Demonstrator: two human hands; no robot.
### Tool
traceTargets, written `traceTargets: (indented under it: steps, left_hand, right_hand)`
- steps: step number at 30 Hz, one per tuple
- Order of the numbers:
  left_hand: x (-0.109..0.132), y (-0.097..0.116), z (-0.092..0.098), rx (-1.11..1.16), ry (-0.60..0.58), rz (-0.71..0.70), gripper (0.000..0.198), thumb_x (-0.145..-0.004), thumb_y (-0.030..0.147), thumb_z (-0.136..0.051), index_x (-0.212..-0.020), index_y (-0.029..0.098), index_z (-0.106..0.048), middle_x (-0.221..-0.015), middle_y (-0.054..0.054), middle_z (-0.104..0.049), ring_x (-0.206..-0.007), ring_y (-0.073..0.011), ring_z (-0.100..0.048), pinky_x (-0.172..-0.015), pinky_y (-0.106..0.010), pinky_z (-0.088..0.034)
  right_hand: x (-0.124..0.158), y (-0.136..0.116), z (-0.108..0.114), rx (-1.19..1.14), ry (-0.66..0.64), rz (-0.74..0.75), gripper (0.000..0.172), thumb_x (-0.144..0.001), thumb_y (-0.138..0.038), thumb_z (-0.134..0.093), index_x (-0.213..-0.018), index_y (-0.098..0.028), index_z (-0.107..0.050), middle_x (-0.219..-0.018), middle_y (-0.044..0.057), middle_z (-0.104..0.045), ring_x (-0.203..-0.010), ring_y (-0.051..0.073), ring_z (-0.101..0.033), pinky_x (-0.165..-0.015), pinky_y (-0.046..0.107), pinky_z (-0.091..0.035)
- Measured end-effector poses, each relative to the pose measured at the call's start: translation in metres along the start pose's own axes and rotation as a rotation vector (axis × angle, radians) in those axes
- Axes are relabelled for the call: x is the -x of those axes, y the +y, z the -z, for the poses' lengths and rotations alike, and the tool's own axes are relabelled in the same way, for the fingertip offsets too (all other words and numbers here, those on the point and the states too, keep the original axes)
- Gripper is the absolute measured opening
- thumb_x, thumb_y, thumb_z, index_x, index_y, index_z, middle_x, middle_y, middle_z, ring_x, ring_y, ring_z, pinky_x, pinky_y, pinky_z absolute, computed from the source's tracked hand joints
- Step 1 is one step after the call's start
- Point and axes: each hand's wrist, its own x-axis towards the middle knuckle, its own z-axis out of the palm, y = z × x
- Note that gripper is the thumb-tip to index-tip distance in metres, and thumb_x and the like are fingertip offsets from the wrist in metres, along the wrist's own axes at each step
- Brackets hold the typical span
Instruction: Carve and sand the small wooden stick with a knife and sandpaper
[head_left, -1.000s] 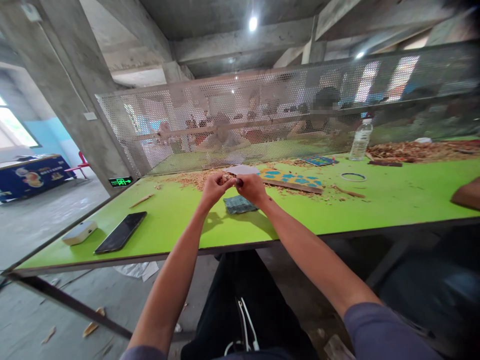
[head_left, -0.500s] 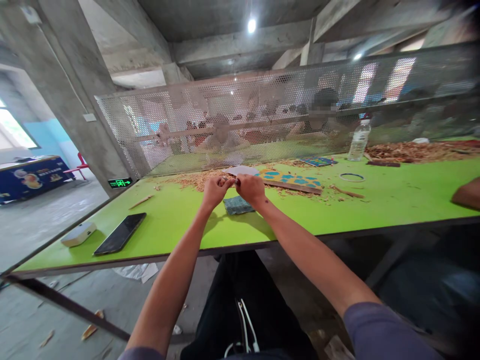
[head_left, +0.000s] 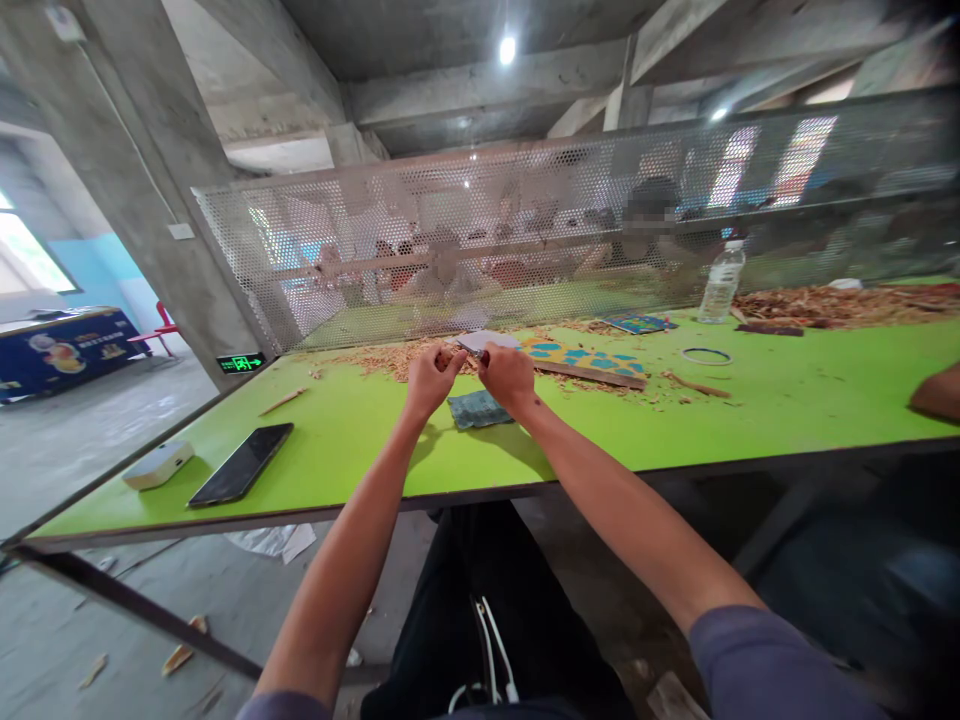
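Left hand [head_left: 431,382] and right hand [head_left: 508,376] come close together above the worktop [head_left: 360,440], fingers curled narrow. In the left I make out a small pale piece [head_left: 448,356], probably wood, pinched between thumb and fingers; in the right, a slender tool [head_left: 472,351] with a metallic end, most of it hidden by the fist. The piece is held off the worktop, with wood shavings [head_left: 382,358] about and beyond it; whether the tool touches it I cannot tell. The step in hand looks to me like fine paring. For it I judge short, shallow strokes best, driven by the right wrist rather than the whole arm. The left fingertips should sit clear of the tool's path, and the piece be turned slightly between cuts. A grey folded sheet [head_left: 478,409] lies on the worktop, nearer its front edge than the hands.
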Motion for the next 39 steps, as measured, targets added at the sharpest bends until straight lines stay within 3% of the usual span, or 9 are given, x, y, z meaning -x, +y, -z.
traceTargets:
  steps: [4,9,16,22,33,39]
  left_hand:
    - [-0.002,-0.004,0.001,0.016,-0.029,-0.012,0.039,-0.083,0.041,-0.071,-0.064,0.020,-0.043,-0.056,0.006,-0.038,-0.053,-0.0098,-0.034,-0.053,-0.024,-0.025]
    - [0.000,-0.005,0.002,0.125,-0.197,0.078,0.034,-0.086,0.049,-0.067,-0.073,0.020,-0.053,-0.056,0.005,-0.051,-0.043,-0.0098,-0.043,-0.048,-0.024,-0.029]
    - [-0.003,-0.001,0.004,-0.026,-0.155,-0.045,0.045,-0.083,0.046,-0.069,-0.060,0.021,-0.039,-0.055,0.006,-0.034,-0.054,-0.0097,-0.030,-0.054,-0.027,-0.022]
    - [-0.002,-0.001,0.004,-0.069,-0.181,-0.039,0.050,-0.082,0.050,-0.070,-0.059,0.021,-0.036,-0.057,0.006,-0.032,-0.056,-0.0104,-0.030,-0.056,-0.028,-0.021]
    - [-0.002,0.000,-0.001,-0.094,-0.145,0.087,0.052,-0.084,0.048,-0.070,-0.054,0.020,-0.037,-0.052,0.006,-0.031,-0.052,-0.0093,-0.025,-0.052,-0.028,-0.017]
    - [-0.002,-0.004,-0.004,-0.048,-0.122,0.151,0.059,-0.086,0.054,-0.066,-0.050,0.021,-0.032,-0.048,0.006,-0.028,-0.048,-0.0085,-0.023,-0.050,-0.029,-0.013]
  right_hand:
    - [-0.001,0.003,-0.002,-0.027,-0.004,0.063,0.031,-0.101,-0.036,-0.047,-0.101,-0.017,-0.071,-0.091,0.012,-0.076,-0.080,0.023,-0.067,-0.066,0.029,-0.035]
    - [-0.003,0.006,-0.005,-0.058,-0.033,0.135,0.033,-0.100,-0.037,-0.048,-0.098,-0.017,-0.073,-0.087,0.011,-0.076,-0.075,0.022,-0.065,-0.063,0.030,-0.030]
    - [-0.008,0.014,-0.008,-0.105,-0.020,0.275,0.034,-0.100,-0.036,-0.049,-0.088,-0.019,-0.076,-0.080,0.009,-0.075,-0.070,0.020,-0.060,-0.062,0.031,-0.024]
    - [-0.010,0.021,-0.010,-0.112,-0.033,0.344,0.040,-0.100,-0.041,-0.048,-0.082,-0.018,-0.075,-0.076,0.008,-0.073,-0.068,0.018,-0.056,-0.062,0.031,-0.023]
    - [0.000,0.002,0.002,0.009,-0.066,0.157,0.031,-0.101,-0.032,-0.045,-0.107,-0.016,-0.070,-0.100,0.014,-0.075,-0.085,0.024,-0.067,-0.069,0.030,-0.035]
    - [0.005,-0.010,0.005,0.036,-0.018,-0.004,0.033,-0.105,-0.032,-0.038,-0.112,-0.016,-0.065,-0.102,0.015,-0.074,-0.089,0.025,-0.069,-0.071,0.030,-0.039]
